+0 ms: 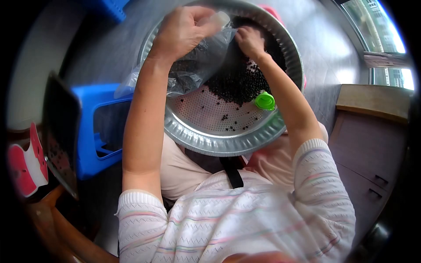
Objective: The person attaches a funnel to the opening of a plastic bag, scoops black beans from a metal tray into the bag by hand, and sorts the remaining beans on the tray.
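Note:
A large round metal tray (pixel 193 139) with a perforated bottom lies across the lap, with many small dark berries or beads (pixel 239 85) heaped in its upper right. My left hand (pixel 186 30) is closed at the top of a clear plastic bag (pixel 197 59), beside a whitish cap or bottle neck (pixel 222 18). Dark contents show through the bag, which hangs over the tray's left part. My right hand (pixel 251 41) reaches into the dark heap near the bag's right edge, its fingers bent and slightly blurred. A green funnel-like piece (pixel 265 101) rests on the tray's lower right.
Left of the tray stands a blue plastic stool (pixel 85 127), with a dark flat panel (pixel 61 136) beside it and a red-and-white object (pixel 27 164) further left. A cabinet (pixel 366 149) is at the right, below a window (pixel 377 26). Another blue item (pixel 109 8) is at the top left.

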{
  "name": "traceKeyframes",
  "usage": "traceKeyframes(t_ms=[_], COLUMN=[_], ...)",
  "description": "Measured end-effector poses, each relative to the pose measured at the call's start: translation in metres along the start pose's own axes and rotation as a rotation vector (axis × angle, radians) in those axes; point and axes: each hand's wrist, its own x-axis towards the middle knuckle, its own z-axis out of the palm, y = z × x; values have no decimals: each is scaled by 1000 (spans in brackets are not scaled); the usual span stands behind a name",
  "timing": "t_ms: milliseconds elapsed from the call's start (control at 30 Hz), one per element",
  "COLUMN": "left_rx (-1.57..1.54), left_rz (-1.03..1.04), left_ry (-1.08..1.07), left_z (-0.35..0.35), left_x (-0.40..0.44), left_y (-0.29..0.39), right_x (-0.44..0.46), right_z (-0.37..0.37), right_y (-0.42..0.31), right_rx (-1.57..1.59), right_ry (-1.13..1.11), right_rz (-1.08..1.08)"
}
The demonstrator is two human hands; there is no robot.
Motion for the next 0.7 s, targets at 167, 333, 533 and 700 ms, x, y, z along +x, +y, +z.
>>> traceKeyframes(t_ms=[167,333,533,700], left_rx=[-7,-2,3,155], left_rz=[9,8,20,51], left_ry=[-29,-42,-14,-3], left_z=[-2,-1,2,0], left_x=[0,0,-3,2], left_y=[-3,-2,-2,-5], right_x=[-74,-124,-111,-94], right_z=[-4,-4,-4,-12], right_y=[-28,-50,-41,-26], right_rx=[82,-35,-32,386], right_ry=[-132,25,-109,-88], right_rz=[-176,-245,-240,-13])
